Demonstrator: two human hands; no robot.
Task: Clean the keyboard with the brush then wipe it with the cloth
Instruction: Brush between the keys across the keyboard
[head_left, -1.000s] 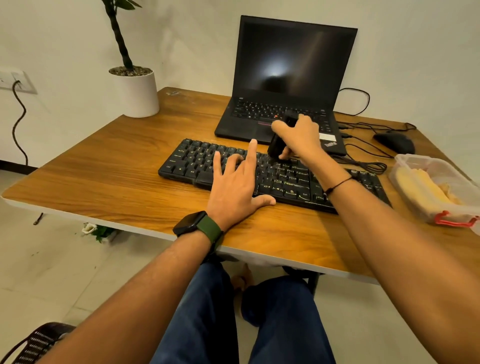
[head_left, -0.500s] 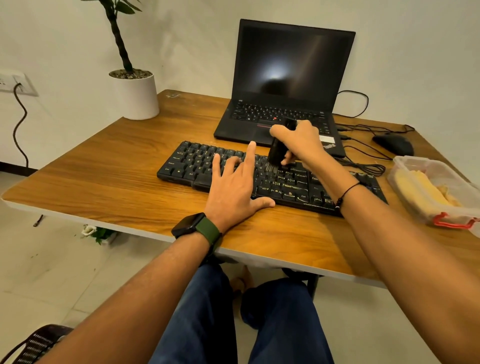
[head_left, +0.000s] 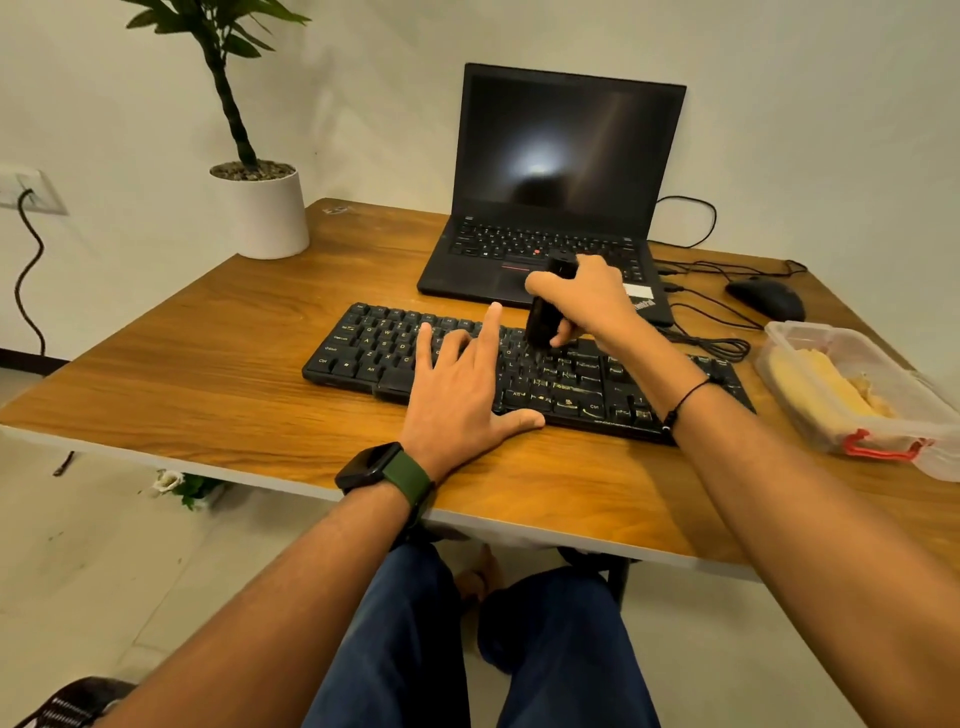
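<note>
A black keyboard (head_left: 576, 376) lies across the middle of the wooden table (head_left: 208, 374). My left hand (head_left: 462, 384) rests flat on its centre with fingers spread, thumb on the table at the front edge. My right hand (head_left: 587, 301) grips a black brush (head_left: 545, 306) held nearly upright, its lower end down on the keys in the upper middle rows, just right of my left index finger. A yellow cloth (head_left: 821, 382) lies inside a clear plastic box (head_left: 919, 415) at the table's right edge.
An open black laptop (head_left: 550, 187) stands behind the keyboard. A black mouse (head_left: 766, 297) and tangled cables (head_left: 711, 332) lie to its right. A white plant pot (head_left: 260, 210) sits at the back left corner.
My right hand has drawn the brush a little nearer and down onto the keys, then slightly left. My left hand has stayed on the keyboard. The camera has tilted slightly.
</note>
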